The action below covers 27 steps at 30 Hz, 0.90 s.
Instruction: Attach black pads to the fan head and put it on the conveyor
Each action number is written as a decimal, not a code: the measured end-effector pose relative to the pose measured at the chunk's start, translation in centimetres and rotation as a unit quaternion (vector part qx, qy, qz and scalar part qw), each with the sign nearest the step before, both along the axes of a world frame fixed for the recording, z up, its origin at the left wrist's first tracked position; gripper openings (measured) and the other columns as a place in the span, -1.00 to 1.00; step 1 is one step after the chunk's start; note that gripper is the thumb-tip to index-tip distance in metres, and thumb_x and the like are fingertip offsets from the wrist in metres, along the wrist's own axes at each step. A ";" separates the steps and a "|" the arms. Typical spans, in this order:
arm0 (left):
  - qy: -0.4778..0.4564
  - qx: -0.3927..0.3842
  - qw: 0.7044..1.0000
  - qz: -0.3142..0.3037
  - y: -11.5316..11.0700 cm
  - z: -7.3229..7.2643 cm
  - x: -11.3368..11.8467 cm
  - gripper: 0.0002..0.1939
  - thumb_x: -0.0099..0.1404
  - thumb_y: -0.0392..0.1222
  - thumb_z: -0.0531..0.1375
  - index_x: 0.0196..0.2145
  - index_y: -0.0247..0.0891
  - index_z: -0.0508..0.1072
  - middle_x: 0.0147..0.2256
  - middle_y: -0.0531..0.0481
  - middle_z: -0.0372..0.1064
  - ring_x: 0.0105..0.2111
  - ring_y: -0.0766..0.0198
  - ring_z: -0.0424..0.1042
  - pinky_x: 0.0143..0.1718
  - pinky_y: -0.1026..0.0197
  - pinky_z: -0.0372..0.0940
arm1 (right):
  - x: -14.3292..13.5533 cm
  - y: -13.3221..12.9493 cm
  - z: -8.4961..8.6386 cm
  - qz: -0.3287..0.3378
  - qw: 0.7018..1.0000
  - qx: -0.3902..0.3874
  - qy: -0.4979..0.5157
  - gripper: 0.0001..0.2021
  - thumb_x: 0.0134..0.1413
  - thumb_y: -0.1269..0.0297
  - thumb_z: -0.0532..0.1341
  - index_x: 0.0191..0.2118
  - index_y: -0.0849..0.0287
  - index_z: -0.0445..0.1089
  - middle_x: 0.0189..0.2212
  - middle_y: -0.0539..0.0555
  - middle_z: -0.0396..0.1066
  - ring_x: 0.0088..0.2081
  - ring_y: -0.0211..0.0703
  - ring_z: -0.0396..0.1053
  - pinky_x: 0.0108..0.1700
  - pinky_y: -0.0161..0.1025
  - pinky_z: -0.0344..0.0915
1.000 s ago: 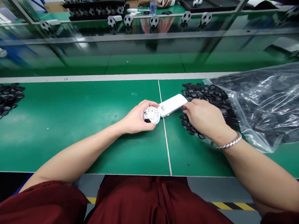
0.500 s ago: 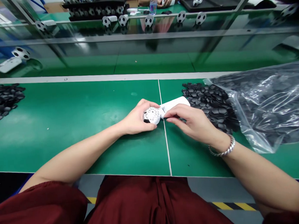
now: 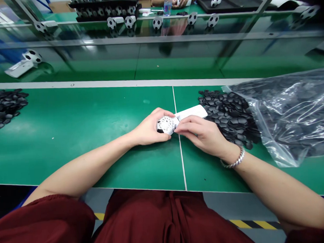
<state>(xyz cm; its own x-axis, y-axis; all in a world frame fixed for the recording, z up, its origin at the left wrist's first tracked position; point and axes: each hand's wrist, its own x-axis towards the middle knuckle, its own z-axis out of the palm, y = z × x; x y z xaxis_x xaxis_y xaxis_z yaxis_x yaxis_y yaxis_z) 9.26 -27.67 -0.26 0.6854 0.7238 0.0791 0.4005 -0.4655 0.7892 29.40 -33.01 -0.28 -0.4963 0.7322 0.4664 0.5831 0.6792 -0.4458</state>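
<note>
A small white handheld fan (image 3: 193, 112) with a round, football-patterned head lies across the line on the green table, its openwork grille facing up and its handle pointing right. My left hand (image 3: 151, 129) is closed around the head from the left, thumb below and fingers above. At the head's right edge, beside the neck, the fingertips of my right hand (image 3: 200, 134) are pinched together. Whatever sits between them is hidden. A heap of small black pieces (image 3: 232, 116) lies just right of the handle.
A clear plastic bag (image 3: 300, 118) of black pieces covers the table's right side. Another black heap (image 3: 3, 108) lies far left. Beyond the pale table edge runs a green belt carrying a football fan (image 3: 25, 63). Farther back are several more, trays (image 3: 104, 15) and a person (image 3: 181, 0).
My right hand has moved left, its fingertips now at the edge of the fan's head. On the near belt the football fan has moved right, and the far row has shifted left.
</note>
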 end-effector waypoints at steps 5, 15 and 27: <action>-0.001 0.006 1.000 -0.001 -0.2 0.1 -0.1 -0.49 -0.04 -0.21 0.25 -0.09 -0.20 0.28 -0.12 -0.02 0.22 -0.11 0.14 0.27 -0.07 0.08 0.21 | -0.3 0.0 -0.1 0.016 1.000 0.015 -0.004 -0.82 0.17 0.41 0.07 -0.24 0.13 0.42 -0.29 0.08 0.46 -0.23 -0.23 0.40 -0.19 -0.26 0.34; -0.017 0.031 0.999 0.012 -0.4 -0.2 0.3 -0.53 -0.03 -0.17 0.26 -0.11 -0.18 0.30 -0.13 -0.02 0.22 -0.06 0.15 0.25 0.03 0.04 0.15 | -0.5 0.4 -0.4 -0.004 1.000 -0.002 -0.001 -0.84 0.17 0.34 0.09 -0.28 0.11 0.42 -0.32 0.06 0.48 -0.24 -0.20 0.40 -0.18 -0.20 0.33; -0.021 0.027 0.999 0.033 -0.7 -0.2 0.5 -0.56 -0.04 -0.24 0.24 -0.14 -0.20 0.31 -0.15 -0.03 0.23 -0.09 0.17 0.27 0.02 0.06 0.17 | -0.6 0.7 -0.5 -0.033 0.999 0.007 0.012 -0.96 0.07 0.32 0.21 -0.33 0.15 0.37 -0.39 0.02 0.46 -0.28 -0.19 0.37 -0.18 -0.21 0.24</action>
